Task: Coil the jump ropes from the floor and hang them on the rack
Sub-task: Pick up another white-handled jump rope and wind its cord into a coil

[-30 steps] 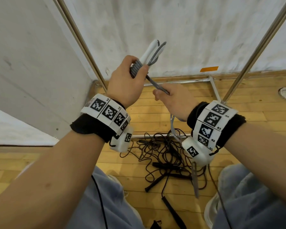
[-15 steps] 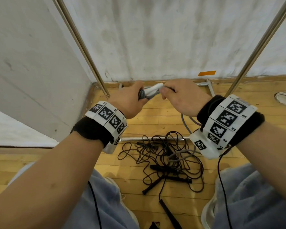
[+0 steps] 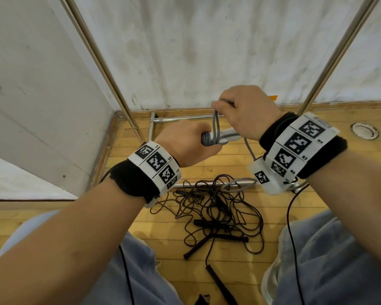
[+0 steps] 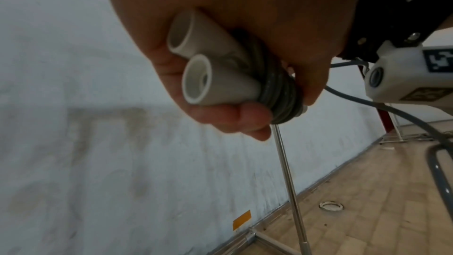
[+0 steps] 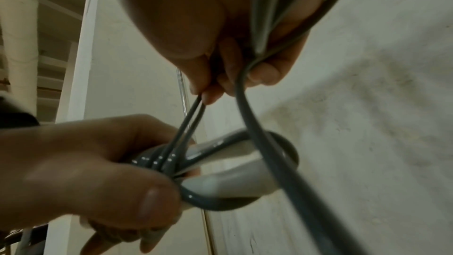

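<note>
Above the wooden floor (image 3: 207, 164), between the two slanting steel posts of the rack (image 3: 110, 69), both hands work at chest height. Left hand (image 3: 185, 146): knuckles up, fingers curled tight round two white handles (image 4: 213, 77) held side by side, with grey rope (image 3: 216, 126) wound in several turns about them. Right hand (image 3: 249, 111): raised just above and beside the left, back of hand toward the head camera, thumb and fingertips (image 5: 208, 94) pinching a doubled strand of that grey rope that runs taut down to the wound turns. A further loop of the same rope passes through the right palm, curves round the handle ends, and trails to the floor. Black jump ropes (image 3: 216, 212): a loose tangle with black handles on the floor, below the hands and between the person's knees, near the rack's front base bar. Rack posts stand well apart either side of the hands; the white wall (image 3: 207, 51) closes the space behind, a second wall closes the left.
</note>
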